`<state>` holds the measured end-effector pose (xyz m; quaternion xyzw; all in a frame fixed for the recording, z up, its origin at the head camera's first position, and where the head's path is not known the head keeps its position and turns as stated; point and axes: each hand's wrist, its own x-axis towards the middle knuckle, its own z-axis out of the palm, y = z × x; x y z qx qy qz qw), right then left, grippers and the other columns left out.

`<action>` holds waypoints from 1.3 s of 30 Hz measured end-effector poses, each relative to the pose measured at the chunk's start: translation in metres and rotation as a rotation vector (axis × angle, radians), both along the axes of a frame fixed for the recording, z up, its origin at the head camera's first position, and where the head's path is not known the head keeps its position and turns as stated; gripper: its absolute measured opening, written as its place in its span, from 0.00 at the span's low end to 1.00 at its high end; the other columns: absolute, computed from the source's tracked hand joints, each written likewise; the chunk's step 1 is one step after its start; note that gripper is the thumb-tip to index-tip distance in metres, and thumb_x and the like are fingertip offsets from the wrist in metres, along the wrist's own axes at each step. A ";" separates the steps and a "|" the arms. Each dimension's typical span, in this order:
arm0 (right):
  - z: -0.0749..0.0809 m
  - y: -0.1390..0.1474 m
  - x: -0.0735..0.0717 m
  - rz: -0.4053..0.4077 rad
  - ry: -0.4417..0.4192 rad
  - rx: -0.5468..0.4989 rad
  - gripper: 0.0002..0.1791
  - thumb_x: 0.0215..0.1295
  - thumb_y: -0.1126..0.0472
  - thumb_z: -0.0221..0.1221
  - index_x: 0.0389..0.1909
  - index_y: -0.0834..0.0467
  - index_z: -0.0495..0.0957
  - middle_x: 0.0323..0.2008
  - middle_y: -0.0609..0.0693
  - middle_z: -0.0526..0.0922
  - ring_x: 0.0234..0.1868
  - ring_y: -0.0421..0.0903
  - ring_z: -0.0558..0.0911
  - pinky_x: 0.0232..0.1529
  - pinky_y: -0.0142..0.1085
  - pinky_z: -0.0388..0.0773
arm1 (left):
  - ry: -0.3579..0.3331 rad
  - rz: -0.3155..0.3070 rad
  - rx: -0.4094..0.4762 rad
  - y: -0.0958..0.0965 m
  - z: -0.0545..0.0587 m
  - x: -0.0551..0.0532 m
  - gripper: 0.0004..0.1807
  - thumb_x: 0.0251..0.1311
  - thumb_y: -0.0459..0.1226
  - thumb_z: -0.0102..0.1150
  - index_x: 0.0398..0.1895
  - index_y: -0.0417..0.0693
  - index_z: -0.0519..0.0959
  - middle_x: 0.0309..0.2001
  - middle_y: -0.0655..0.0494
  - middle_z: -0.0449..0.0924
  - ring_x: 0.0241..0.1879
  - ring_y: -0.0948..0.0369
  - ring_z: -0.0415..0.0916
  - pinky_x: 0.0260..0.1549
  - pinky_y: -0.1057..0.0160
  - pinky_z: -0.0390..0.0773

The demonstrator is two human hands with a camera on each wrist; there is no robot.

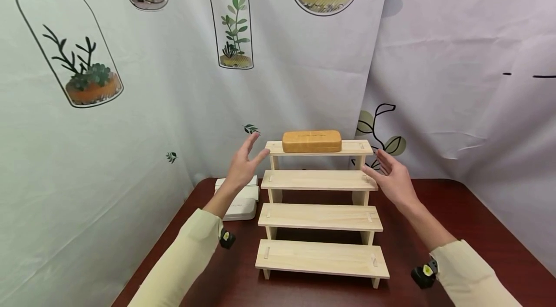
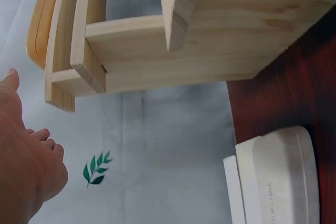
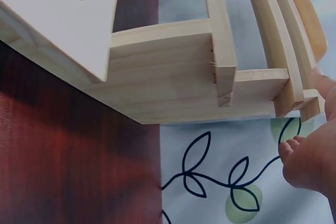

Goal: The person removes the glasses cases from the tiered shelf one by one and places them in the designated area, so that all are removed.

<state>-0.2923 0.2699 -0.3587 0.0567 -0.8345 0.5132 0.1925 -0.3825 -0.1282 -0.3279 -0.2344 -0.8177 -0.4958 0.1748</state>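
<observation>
A stepped wooden rack [image 1: 321,215] of pale boards stands on the table. On its top board lies an orange-tan glasses case [image 1: 312,142]. My left hand [image 1: 244,164] is raised beside the rack's upper left end, thumb and fingers spread. On the opposite side my right hand [image 1: 393,179] is held up near the upper right end, its thumb close to the second board from the top. Neither hand holds anything. In the left wrist view the hand [image 2: 26,156] appears below the orange case [image 2: 42,19]; the right wrist view shows the other hand [image 3: 315,145] by the rack's end.
Behind the left forearm, a white case [image 1: 241,209] and flat white boxes [image 1: 249,192] lie on the dark red table [image 1: 438,210]. A white cloth [image 1: 286,80] printed with plants in jars hangs around the table's back and sides.
</observation>
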 end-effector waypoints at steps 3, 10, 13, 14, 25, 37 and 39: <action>0.005 0.000 -0.003 0.001 0.001 0.017 0.52 0.75 0.47 0.67 0.84 0.67 0.48 0.81 0.67 0.57 0.80 0.65 0.59 0.77 0.57 0.61 | -0.002 -0.014 -0.003 0.007 0.004 0.000 0.44 0.76 0.53 0.62 0.86 0.49 0.55 0.83 0.51 0.57 0.82 0.50 0.51 0.80 0.45 0.54; 0.012 0.000 -0.014 0.021 -0.014 0.004 0.52 0.75 0.47 0.67 0.85 0.66 0.48 0.81 0.67 0.56 0.81 0.65 0.58 0.77 0.57 0.60 | -0.003 -0.050 -0.014 0.023 0.008 -0.002 0.46 0.74 0.51 0.66 0.86 0.47 0.54 0.84 0.52 0.56 0.83 0.52 0.50 0.80 0.47 0.53; 0.012 0.000 -0.019 0.020 -0.014 0.004 0.52 0.75 0.47 0.67 0.85 0.66 0.48 0.82 0.67 0.56 0.81 0.64 0.58 0.77 0.57 0.60 | -0.010 -0.057 -0.028 0.030 0.009 -0.004 0.47 0.73 0.51 0.66 0.87 0.48 0.53 0.84 0.52 0.56 0.83 0.52 0.50 0.80 0.47 0.53; 0.013 -0.001 -0.020 0.019 -0.015 0.007 0.53 0.75 0.46 0.67 0.85 0.65 0.48 0.82 0.67 0.55 0.81 0.65 0.58 0.77 0.57 0.60 | -0.013 -0.058 -0.034 0.032 0.009 -0.004 0.47 0.73 0.51 0.67 0.87 0.48 0.53 0.84 0.53 0.56 0.83 0.52 0.51 0.80 0.47 0.54; 0.017 -0.007 -0.030 0.048 0.007 -0.024 0.49 0.74 0.50 0.68 0.84 0.64 0.52 0.81 0.67 0.58 0.81 0.62 0.60 0.79 0.54 0.60 | 0.008 -0.017 -0.087 0.051 0.011 -0.009 0.47 0.73 0.51 0.67 0.85 0.44 0.56 0.82 0.50 0.59 0.81 0.50 0.56 0.79 0.48 0.58; 0.021 -0.009 -0.036 0.026 -0.012 0.000 0.50 0.74 0.49 0.68 0.84 0.65 0.52 0.78 0.68 0.63 0.79 0.65 0.63 0.76 0.58 0.64 | -0.003 0.014 -0.130 0.060 0.014 -0.012 0.45 0.71 0.51 0.68 0.83 0.41 0.62 0.79 0.48 0.66 0.79 0.50 0.61 0.77 0.49 0.61; 0.022 -0.009 -0.036 0.022 -0.020 0.008 0.50 0.74 0.48 0.68 0.84 0.65 0.52 0.78 0.68 0.63 0.78 0.66 0.64 0.75 0.59 0.65 | -0.008 0.018 -0.133 0.061 0.015 -0.012 0.44 0.71 0.51 0.68 0.82 0.41 0.63 0.78 0.47 0.67 0.78 0.50 0.63 0.77 0.49 0.62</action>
